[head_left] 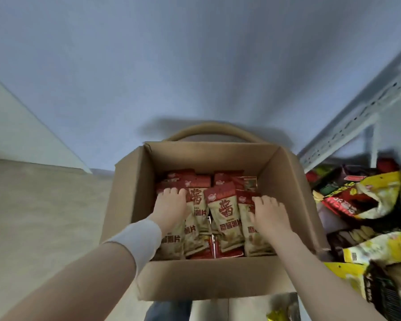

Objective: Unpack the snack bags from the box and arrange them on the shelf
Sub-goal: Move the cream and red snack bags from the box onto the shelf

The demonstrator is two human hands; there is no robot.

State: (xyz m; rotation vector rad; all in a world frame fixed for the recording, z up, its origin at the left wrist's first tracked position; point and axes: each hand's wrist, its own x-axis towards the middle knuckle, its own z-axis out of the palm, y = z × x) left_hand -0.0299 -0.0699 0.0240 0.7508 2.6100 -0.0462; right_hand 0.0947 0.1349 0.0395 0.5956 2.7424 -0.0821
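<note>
Pickup step: left hand [171, 206] and right hand [270, 213] press onto snack bags [223, 208] packed inside the box [206, 276], real grasp can't tell; next likely clamp a bunch, lift toward shelf [361, 105] on right.

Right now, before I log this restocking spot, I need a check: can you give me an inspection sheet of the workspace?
Surface: round tan seat under the box, mostly hidden.
Job's things: open box holds red-and-cream bags; white shelf frame at right.
Clutter: yellow and black bags heaped at right by the frame.
Grippers: left hand and right hand lie on the bags in the box; grip unclear.
Cables: nothing seen.
Surroundings: blue wall, beige floor.
</note>
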